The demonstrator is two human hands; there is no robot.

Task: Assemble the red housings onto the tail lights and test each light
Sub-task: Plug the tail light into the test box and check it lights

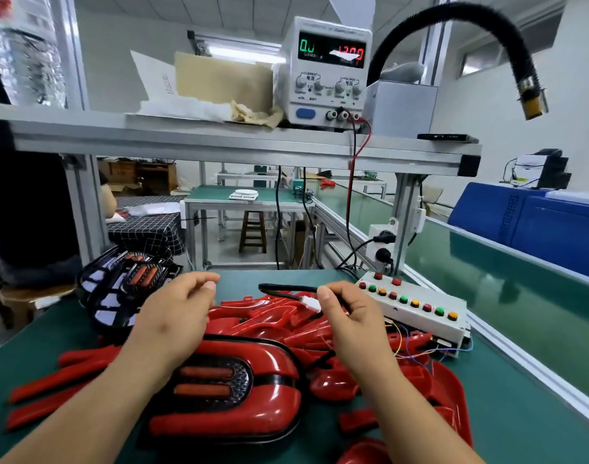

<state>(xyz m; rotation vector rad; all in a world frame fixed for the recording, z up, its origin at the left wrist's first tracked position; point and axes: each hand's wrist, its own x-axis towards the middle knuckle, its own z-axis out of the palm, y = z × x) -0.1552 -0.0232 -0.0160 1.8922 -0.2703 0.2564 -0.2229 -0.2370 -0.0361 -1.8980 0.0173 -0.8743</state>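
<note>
Red-housed oval tail light [229, 393] lies lens-up on the green counter [507, 416], long axis left-right, amid loose red plastic housings [283, 318]. Right hand [350, 318] pinches the white plug [311, 303] of a black cable [279, 289]; left hand [175, 313] hovers loosely curled, empty.

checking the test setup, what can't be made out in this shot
Head view: power supply voltage reading, partly covered by a white scrap.
Black cable's far end, hidden behind the right hand.
Whether the left hand pinches anything in its fingers: blurred.
Tester box markings: too small.
</note>
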